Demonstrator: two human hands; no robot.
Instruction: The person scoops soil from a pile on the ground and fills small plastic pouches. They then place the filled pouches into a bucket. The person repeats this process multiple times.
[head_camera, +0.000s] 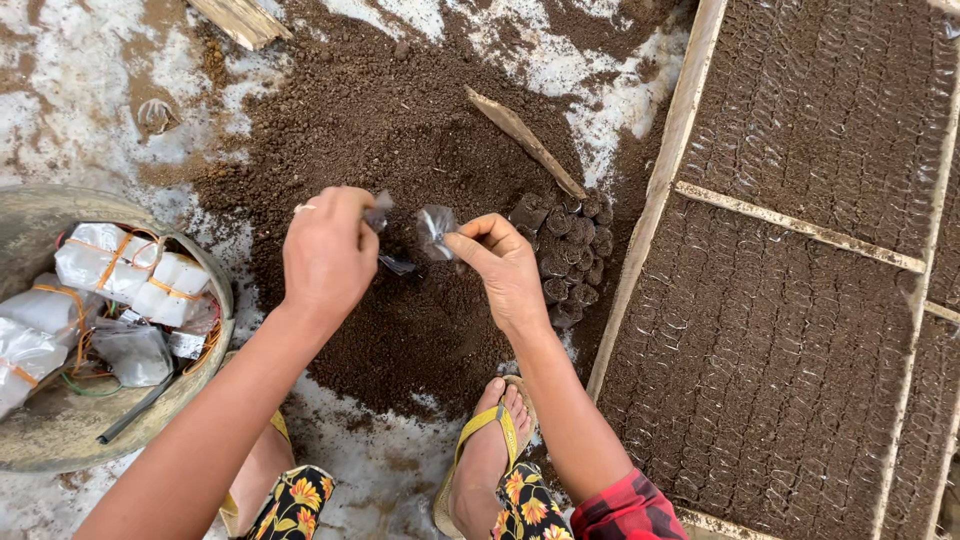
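My left hand (328, 252) and my right hand (503, 268) are held close together above a pile of dark soil (380, 150). My right hand pinches a small clear plastic bag (436, 228) at its top between thumb and fingers. My left hand grips more thin clear plastic bags (380, 215), with a dark flap hanging below its fingers. A cluster of small soil-filled bags (572, 250) stands upright on the ground just right of my right hand.
A round basin (60, 440) at the left holds bundles of clear bags tied with orange bands. Wooden-framed beds (760, 350) packed with filled bags lie at the right. A wooden stick (525, 140) lies on the soil. My sandalled foot (490, 450) rests below.
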